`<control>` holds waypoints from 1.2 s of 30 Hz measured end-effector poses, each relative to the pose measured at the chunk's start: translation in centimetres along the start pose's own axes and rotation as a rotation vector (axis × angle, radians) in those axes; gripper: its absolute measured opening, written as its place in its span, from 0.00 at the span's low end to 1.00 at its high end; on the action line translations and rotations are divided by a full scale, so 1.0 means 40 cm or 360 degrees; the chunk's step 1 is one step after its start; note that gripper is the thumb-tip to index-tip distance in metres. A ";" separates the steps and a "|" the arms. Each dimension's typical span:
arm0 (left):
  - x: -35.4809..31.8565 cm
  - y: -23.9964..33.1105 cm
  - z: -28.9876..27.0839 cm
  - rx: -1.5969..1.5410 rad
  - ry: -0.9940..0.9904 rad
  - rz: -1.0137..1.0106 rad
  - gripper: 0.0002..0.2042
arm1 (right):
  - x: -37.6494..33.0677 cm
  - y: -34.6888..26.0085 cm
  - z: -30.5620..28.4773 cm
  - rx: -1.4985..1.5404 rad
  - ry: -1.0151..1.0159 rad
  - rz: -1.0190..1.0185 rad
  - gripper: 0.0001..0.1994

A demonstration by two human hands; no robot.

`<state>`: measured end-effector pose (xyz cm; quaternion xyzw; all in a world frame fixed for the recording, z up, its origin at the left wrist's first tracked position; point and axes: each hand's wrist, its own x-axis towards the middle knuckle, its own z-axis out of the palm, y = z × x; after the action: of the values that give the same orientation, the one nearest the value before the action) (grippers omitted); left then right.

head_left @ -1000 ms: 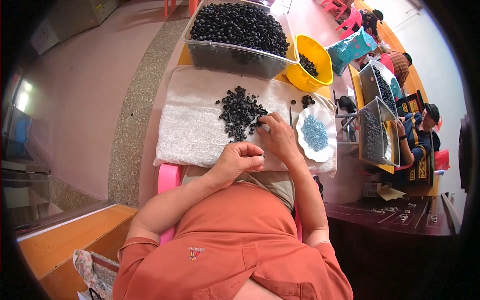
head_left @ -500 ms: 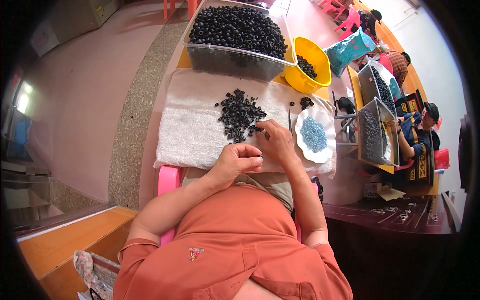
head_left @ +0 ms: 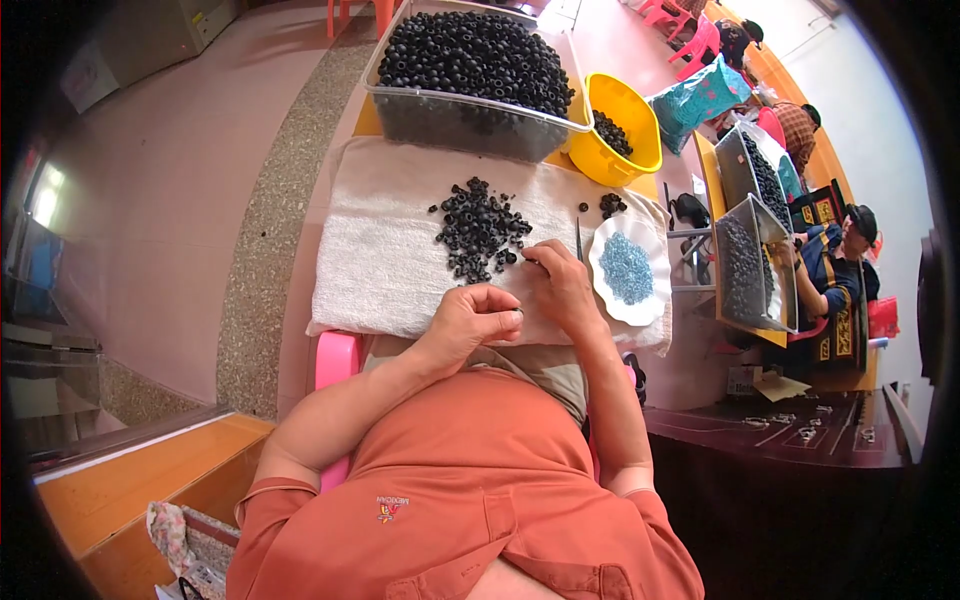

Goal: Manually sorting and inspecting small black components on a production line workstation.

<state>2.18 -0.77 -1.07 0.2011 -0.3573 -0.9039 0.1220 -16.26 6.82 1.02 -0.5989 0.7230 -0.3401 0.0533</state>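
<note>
Low in front of me, my left hand (head_left: 470,325) is closed in a pinch. A small black piece shows at its thumb and fingertip, mostly hidden. To its right, my right hand (head_left: 562,285) has its fingers pressed together just off the right edge of a loose pile of small black ring-like pieces (head_left: 478,230). Whatever its fingertips hold is too small to make out. The pile lies on a white towel (head_left: 380,240). Beside my right hand stands a white scalloped plate (head_left: 655,305) with light blue, glassy bits (head_left: 627,268) on it. Tweezers (head_left: 579,240) lie left of the plate.
A clear plastic bin (head_left: 440,130) full of black pieces stands beyond the towel, with a yellow tub (head_left: 640,160) to its right. A few dark pieces (head_left: 611,205) lie above the plate. On the right, a co-worker (head_left: 835,255) sits by more bins (head_left: 745,260).
My right hand has drawn slightly right, away from the pile's edge, where its fingertips were at a black piece. My left hand keeps its pinch, nearly still.
</note>
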 end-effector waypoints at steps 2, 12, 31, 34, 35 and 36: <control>-0.001 -0.001 0.000 -0.0028 -0.0012 0.0019 0.07 | -0.008 0.012 -0.006 0.0039 -0.0005 -0.0008 0.10; 0.001 -0.003 0.001 0.0007 0.0006 0.0013 0.07 | -0.038 0.019 -0.008 0.0348 0.0122 0.0131 0.06; 0.007 -0.005 -0.007 -0.0019 0.0009 0.0021 0.08 | -0.074 0.034 -0.004 0.1162 0.0127 0.0764 0.07; 0.006 -0.004 -0.006 -0.0017 -0.0006 0.0032 0.08 | -0.082 0.042 0.000 0.1217 0.0136 0.0585 0.08; 0.006 -0.003 -0.007 -0.0005 -0.0004 0.0031 0.08 | -0.083 0.041 0.001 0.1251 0.0125 0.0558 0.08; 0.007 -0.004 -0.007 -0.0005 -0.0004 0.0031 0.08 | -0.083 0.040 0.002 0.1286 0.0114 0.0532 0.08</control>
<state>2.05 -0.94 -1.44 0.1963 -0.3579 -0.9035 0.1306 -16.63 9.86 -1.02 -0.3925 0.6204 -0.6028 0.3126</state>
